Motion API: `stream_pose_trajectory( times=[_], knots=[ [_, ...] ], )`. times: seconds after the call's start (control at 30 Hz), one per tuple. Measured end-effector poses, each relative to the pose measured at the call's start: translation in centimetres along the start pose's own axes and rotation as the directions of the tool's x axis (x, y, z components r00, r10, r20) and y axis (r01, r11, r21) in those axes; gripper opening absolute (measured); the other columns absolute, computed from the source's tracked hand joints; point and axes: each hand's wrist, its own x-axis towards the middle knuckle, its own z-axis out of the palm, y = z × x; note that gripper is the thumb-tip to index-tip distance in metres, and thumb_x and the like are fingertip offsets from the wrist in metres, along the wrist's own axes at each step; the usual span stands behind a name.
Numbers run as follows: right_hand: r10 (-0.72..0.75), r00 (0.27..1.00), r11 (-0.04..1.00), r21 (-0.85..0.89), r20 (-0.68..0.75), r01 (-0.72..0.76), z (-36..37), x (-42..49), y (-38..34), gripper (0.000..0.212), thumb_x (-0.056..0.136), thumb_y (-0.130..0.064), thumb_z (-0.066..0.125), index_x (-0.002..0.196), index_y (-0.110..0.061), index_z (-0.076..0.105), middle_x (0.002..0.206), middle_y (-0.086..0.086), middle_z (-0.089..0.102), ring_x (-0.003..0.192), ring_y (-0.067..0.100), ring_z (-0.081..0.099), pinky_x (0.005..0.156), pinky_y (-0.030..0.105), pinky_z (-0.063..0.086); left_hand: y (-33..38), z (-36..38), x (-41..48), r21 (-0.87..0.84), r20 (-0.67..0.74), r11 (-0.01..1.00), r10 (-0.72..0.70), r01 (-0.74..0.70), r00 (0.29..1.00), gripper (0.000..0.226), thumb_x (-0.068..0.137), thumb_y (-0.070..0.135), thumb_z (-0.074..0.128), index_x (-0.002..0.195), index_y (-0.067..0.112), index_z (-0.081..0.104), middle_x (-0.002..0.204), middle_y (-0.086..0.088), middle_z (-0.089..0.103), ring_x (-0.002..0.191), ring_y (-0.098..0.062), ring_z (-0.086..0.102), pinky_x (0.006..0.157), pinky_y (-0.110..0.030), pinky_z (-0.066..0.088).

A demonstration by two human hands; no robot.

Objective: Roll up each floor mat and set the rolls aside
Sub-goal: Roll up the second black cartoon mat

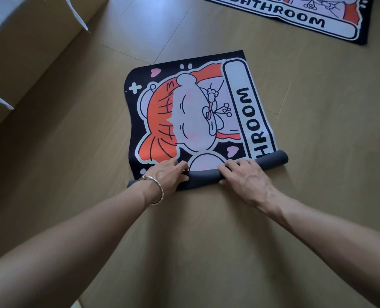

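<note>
Tan floor (206,252) noted. Left hand (169,175) is curled over the grey roll (203,175) at the near end of the mat (191,112), otherwise spread flat mid-floor. Right hand (245,176) is curled round the same roll. Second mat (313,18) is laid flat at the floor's far right corner.
</note>
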Motion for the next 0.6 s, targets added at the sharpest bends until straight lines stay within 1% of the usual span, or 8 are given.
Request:
stream_pose_trajectory(
  times=[0.1, 0.2, 0.27, 0.33, 0.4, 0.43, 0.5, 0.6],
  knots=[
    [-0.017, 0.999, 0.999, 0.033, 0.05, 0.015, -0.5, 0.3, 0.2, 0.036, 0.1, -0.042, 0.035, 0.119, -0.014, 0.047, 0.115, 0.005, 0.053, 0.096, 0.029, 0.054, 0.086, 0.041, 0.039, 0.2, 0.4, -0.7, 0.026, -0.099, 0.999, 0.048, -0.046, 0.994, 0.034, 0.1, 0.036, 0.037, 0.129, 0.018, 0.04, 0.121, -0.005, 0.044, 0.105, -0.024, 0.045, 0.08, -0.038, 0.044],
    [-0.024, 0.994, 0.999, 0.041, 0.107, 0.02, -1.2, 0.9, 0.5, 0.037, 0.101, -0.043, 0.03, 0.12, -0.015, 0.045, 0.118, 0.004, 0.051, 0.097, 0.027, 0.052, 0.084, 0.039, 0.038, 0.5, 1.3, -1.7, 0.185, -0.171, 0.975, 0.159, -0.126, 0.972, 0.041, 0.097, 0.043, 0.04, 0.129, 0.017, 0.042, 0.122, -0.004, 0.045, 0.104, -0.023, 0.046, 0.079, -0.036, 0.046],
    [-0.022, 0.991, 0.999, 0.047, 0.136, 0.016, -1.4, 1.2, 0.6, 0.038, 0.101, -0.043, 0.031, 0.123, -0.015, 0.045, 0.119, 0.005, 0.05, 0.101, 0.027, 0.05, 0.085, 0.04, 0.038, 0.7, 1.6, -1.9, 0.246, -0.178, 0.963, 0.159, -0.112, 0.971, 0.042, 0.095, 0.043, 0.043, 0.129, 0.017, 0.043, 0.121, -0.004, 0.048, 0.105, -0.024, 0.047, 0.08, -0.036, 0.044],
    [-0.012, 0.993, 0.999, 0.051, 0.12, 0.006, -1.3, 1.2, 0.5, 0.04, 0.101, -0.042, 0.031, 0.126, -0.014, 0.044, 0.121, 0.006, 0.051, 0.107, 0.028, 0.048, 0.091, 0.042, 0.037, 0.8, 1.5, -1.6, 0.235, -0.174, 0.968, 0.127, -0.084, 0.977, 0.036, 0.098, 0.037, 0.039, 0.127, 0.017, 0.042, 0.12, -0.004, 0.048, 0.105, -0.023, 0.046, 0.08, -0.035, 0.043],
    [0.005, 0.999, 0.999, 0.042, 0.045, -0.007, -0.8, 1.1, 0.5, 0.043, 0.101, -0.04, 0.032, 0.132, -0.012, 0.04, 0.121, 0.008, 0.052, 0.112, 0.03, 0.047, 0.096, 0.045, 0.035, 0.9, 1.2, -1.1, 0.185, -0.159, 0.979, 0.109, -0.079, 0.981, 0.03, 0.1, 0.033, 0.036, 0.124, 0.017, 0.043, 0.12, -0.004, 0.046, 0.104, -0.023, 0.044, 0.078, -0.036, 0.045],
    [0.012, 1.0, 0.999, 0.042, 0.016, -0.013, -0.7, 1.1, 0.5, 0.044, 0.1, -0.039, 0.036, 0.134, -0.012, 0.04, 0.12, 0.009, 0.053, 0.112, 0.031, 0.047, 0.097, 0.047, 0.034, 0.9, 1.1, -0.9, 0.157, -0.161, 0.985, 0.099, -0.073, 0.982, 0.028, 0.1, 0.031, 0.035, 0.122, 0.016, 0.044, 0.12, -0.005, 0.045, 0.105, -0.023, 0.043, 0.078, -0.036, 0.046],
    [0.0, 1.0, 0.999, 0.034, -0.022, 0.001, -0.5, 1.0, 0.4, 0.046, 0.093, -0.033, 0.052, 0.131, -0.009, 0.045, 0.116, 0.013, 0.055, 0.112, 0.034, 0.05, 0.094, 0.053, 0.037, 0.9, 0.8, -0.6, 0.118, -0.175, 0.992, 0.055, -0.035, 0.983, 0.026, 0.1, 0.029, 0.035, 0.119, 0.015, 0.047, 0.12, -0.006, 0.041, 0.107, -0.024, 0.038, 0.073, -0.036, 0.043],
    [0.002, 0.995, 1.0, 0.016, -0.095, -0.001, 0.1, 0.8, 0.5, 0.058, 0.076, -0.018, 0.074, 0.128, -0.007, 0.048, 0.108, 0.018, 0.057, 0.105, 0.037, 0.054, 0.085, 0.055, 0.045, 0.9, 0.3, -0.1, 0.175, -0.175, 0.985, 0.021, 0.01, 0.984, 0.024, 0.099, 0.028, 0.036, 0.118, 0.019, 0.047, 0.117, -0.007, 0.039, 0.105, -0.025, 0.036, 0.071, -0.034, 0.031]
  ],
)
